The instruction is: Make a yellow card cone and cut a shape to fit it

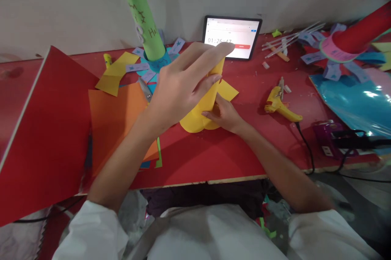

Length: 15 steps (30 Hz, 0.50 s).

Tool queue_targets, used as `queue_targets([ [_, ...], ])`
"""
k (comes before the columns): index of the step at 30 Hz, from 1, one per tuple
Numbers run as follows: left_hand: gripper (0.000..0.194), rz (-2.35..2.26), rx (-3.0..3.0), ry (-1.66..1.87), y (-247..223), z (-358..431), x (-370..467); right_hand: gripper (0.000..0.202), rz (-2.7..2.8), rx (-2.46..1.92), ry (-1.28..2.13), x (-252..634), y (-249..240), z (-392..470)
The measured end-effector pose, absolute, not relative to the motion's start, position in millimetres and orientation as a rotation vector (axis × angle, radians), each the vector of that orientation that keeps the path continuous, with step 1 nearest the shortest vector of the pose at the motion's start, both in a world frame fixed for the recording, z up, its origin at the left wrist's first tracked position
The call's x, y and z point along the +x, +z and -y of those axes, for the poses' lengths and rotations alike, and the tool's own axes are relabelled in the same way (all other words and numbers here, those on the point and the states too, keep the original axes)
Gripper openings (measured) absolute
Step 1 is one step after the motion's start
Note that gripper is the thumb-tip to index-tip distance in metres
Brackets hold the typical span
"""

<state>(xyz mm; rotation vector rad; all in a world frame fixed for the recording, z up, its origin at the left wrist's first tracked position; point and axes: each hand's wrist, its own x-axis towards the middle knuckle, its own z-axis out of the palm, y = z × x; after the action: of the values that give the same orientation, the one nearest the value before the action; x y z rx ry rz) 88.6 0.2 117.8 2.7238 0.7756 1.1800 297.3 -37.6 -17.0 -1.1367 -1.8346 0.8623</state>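
Note:
A yellow paper tube stands over a yellow paper base with rounded, petal-like edges. My left hand is curled over the tube's upper part, thumb on the near side and fingers reaching past its top. Lower down, my right hand grips the tube near where it meets the base, with the thumb in front; its other fingers are mostly hidden behind the paper. A flat yellow paper piece shows behind the tube. Left of my left hand, scissors lie partly covered by my wrist.
Orange sheets and a large red board lie left. Behind stands a green tube with writing; a tablet leans on the wall. A yellow glue gun, its cord, clear sticks and a red tube are right.

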Motion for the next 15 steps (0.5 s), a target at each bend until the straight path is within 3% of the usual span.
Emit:
queue_targets([
  [7, 0.035, -0.872, 2.728, 1.181, 127, 6, 90, 0.063, 1.726, -0.986, 0.936, 310, -14, 37],
  [15, 0.032, -0.794, 2.771, 1.279, 126, 7, 90, 0.045, 1.441, -0.973, 0.762, 328, -6, 30],
])
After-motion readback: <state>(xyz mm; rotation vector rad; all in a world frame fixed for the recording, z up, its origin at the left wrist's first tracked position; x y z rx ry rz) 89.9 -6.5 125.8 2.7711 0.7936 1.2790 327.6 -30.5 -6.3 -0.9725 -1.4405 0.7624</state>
